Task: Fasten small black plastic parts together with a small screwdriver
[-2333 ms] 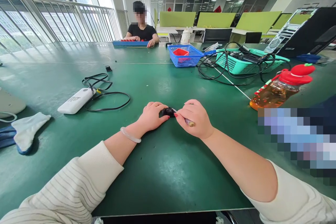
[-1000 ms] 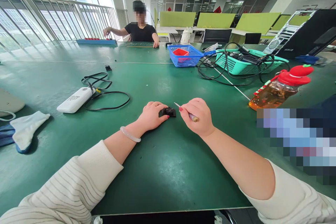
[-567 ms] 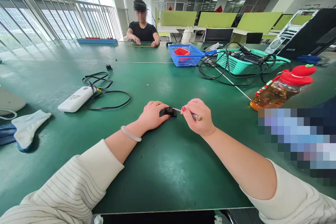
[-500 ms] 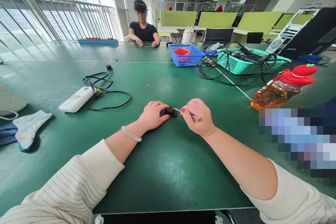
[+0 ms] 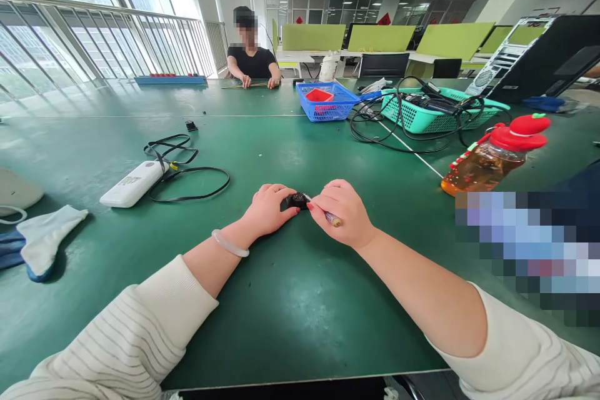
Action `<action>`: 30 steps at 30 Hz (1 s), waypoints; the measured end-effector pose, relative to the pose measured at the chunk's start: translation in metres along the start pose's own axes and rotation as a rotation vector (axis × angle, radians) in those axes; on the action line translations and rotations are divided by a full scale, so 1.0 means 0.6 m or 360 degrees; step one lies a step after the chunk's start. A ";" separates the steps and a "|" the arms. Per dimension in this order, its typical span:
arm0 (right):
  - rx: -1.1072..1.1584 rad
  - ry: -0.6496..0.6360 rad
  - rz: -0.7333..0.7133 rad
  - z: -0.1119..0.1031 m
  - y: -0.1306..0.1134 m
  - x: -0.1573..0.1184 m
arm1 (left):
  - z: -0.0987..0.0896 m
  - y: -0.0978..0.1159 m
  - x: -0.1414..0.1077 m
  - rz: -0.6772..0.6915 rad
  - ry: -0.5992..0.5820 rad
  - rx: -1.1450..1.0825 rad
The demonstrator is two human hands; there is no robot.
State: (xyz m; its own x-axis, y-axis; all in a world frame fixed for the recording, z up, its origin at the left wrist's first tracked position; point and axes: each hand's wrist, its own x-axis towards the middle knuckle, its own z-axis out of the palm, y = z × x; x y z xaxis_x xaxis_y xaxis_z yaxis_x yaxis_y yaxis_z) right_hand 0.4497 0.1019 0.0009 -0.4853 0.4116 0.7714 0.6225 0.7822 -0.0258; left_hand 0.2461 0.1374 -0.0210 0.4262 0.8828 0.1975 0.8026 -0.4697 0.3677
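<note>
My left hand [image 5: 269, 209] is closed around the left side of a small black part [image 5: 297, 201], holding it on the green table [image 5: 290, 312]. The part has a rounded, dark raised top; its finer details are too small to make out. In my right hand [image 5: 344, 215] is a slim screwdriver-like tool [image 5: 334, 219] with a thin silvery shaft and a brownish handle end. Its tip points left and meets the part's right edge or sits just beside it; I cannot tell which. My right fingers cover most of the tool.
To the left lie a white power bank [image 5: 134, 184], a looped black cable [image 5: 197, 169] and a glove [image 5: 51, 237]. Farther back stand a blue basket [image 5: 328, 106] and a teal basket [image 5: 417, 119] with cables. A drink bottle [image 5: 490, 162] is at right. A person [image 5: 253, 62] sits across.
My right hand has come closer to the black part, and the tool's handle end has dropped lower and nearer. My left hand stays on the part. The whole view has shifted slightly.
</note>
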 end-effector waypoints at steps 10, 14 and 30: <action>-0.0013 0.0035 -0.0025 0.003 0.003 -0.003 | -0.001 0.002 0.000 -0.0003 -0.0003 -0.0002; 0.0003 0.0109 -0.0054 -0.002 0.005 -0.001 | 0.000 0.001 0.000 -0.0005 -0.0022 0.0011; 0.0206 0.0458 0.0628 0.003 0.013 -0.005 | -0.007 0.007 -0.003 -0.0016 -0.0046 -0.0019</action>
State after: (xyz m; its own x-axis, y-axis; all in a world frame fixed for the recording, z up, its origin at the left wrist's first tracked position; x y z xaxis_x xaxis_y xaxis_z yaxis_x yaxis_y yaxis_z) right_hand 0.4548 0.1074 -0.0030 -0.0280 0.5563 0.8305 0.6343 0.6520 -0.4154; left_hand 0.2467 0.1337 -0.0159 0.4302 0.8871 0.1675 0.8019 -0.4607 0.3804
